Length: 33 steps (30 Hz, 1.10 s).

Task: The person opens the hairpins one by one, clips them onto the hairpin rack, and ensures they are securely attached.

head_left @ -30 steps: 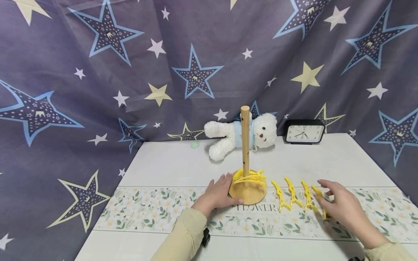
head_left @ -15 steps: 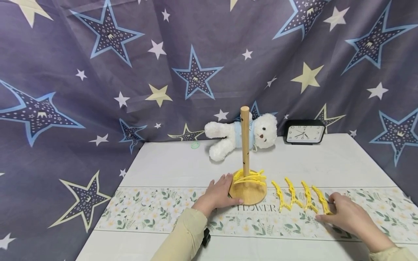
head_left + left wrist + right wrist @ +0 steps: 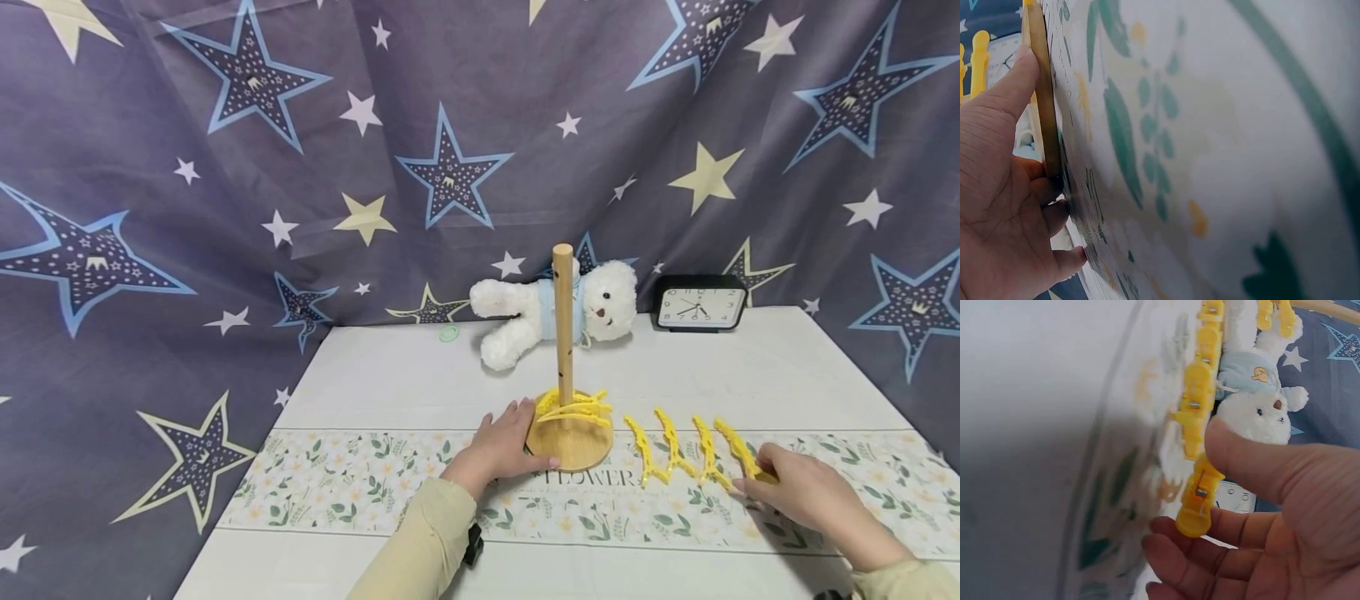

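Note:
My left hand (image 3: 497, 447) grips the round base (image 3: 573, 456) of a wooden stand, its thumb at the front rim and fingers along the left side. Several yellow plastic clips (image 3: 576, 410) lie around the foot of the upright post (image 3: 563, 325). In the left wrist view, the thumb presses the wooden edge (image 3: 1041, 106). To the right, my right hand (image 3: 810, 493) pinches the near end of a yellow plastic clip (image 3: 738, 448). The right wrist view shows that clip (image 3: 1200, 490) between thumb and fingers, its metal spring visible. Three more clips (image 3: 670, 443) lie in a row left of it.
A white plush bear (image 3: 510, 321) in a light blue top lies behind the post. A black-framed clock (image 3: 699, 304) stands at the back right, and a green ring (image 3: 448, 333) lies at the back left. A floral runner (image 3: 337, 483) crosses the white table below a star-patterned curtain (image 3: 300, 192).
My right hand has come down to the rightmost clip and taken its near end between thumb and fingers. That clip has shifted slightly away from me. My left hand has stayed on the base.

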Each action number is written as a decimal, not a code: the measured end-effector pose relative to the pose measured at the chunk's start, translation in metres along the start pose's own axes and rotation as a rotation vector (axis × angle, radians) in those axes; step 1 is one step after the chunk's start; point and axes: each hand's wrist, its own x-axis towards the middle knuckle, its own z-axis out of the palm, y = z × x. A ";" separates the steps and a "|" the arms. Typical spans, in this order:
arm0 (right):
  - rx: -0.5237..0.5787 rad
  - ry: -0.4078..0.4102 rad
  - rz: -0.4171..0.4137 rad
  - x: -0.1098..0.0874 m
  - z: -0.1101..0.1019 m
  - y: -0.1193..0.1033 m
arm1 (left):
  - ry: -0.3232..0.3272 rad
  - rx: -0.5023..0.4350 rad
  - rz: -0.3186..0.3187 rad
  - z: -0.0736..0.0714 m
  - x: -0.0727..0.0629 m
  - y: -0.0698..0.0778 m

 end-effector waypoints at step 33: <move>0.246 0.581 -0.284 0.020 -0.001 -0.083 | 0.012 -0.005 0.010 -0.003 -0.003 0.001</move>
